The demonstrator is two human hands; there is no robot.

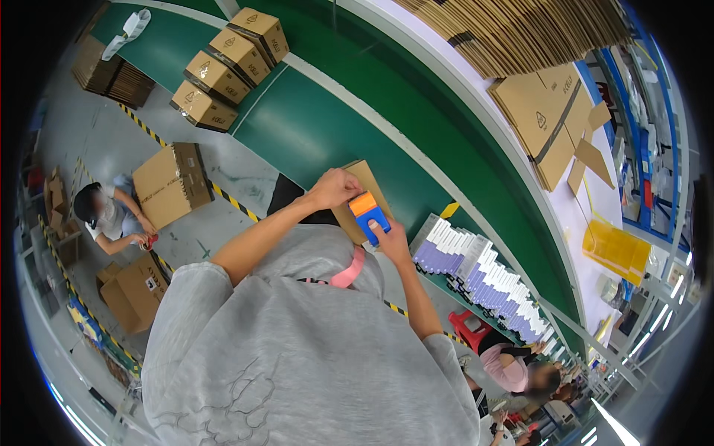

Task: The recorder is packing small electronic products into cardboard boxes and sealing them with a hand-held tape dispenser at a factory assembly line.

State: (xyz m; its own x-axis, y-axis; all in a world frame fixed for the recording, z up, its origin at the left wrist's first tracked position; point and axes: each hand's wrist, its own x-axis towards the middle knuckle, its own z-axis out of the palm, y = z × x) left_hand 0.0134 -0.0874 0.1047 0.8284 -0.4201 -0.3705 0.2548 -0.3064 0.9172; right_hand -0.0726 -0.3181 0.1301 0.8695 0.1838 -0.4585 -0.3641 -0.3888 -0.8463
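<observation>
A small blue-and-orange tape dispenser (366, 213) is gripped in my right hand (390, 236), with the thumb pressed on its blue side. My left hand (335, 189) is closed in a pinch just beside the orange end; whatever lies between its fingertips is too small to make out. Under both hands, at the near edge of the green workbench, is a brown cardboard box (370, 183), partly covered by the hands and the dispenser.
Taped cartons (217, 76) stand in a row at the bench's far left. White and purple packs (476, 266) line the bench to the right. Flat cardboard (539, 119) lies on the white shelf beyond. A person (111, 212) crouches among floor cartons; another in pink (513, 368) sits at right.
</observation>
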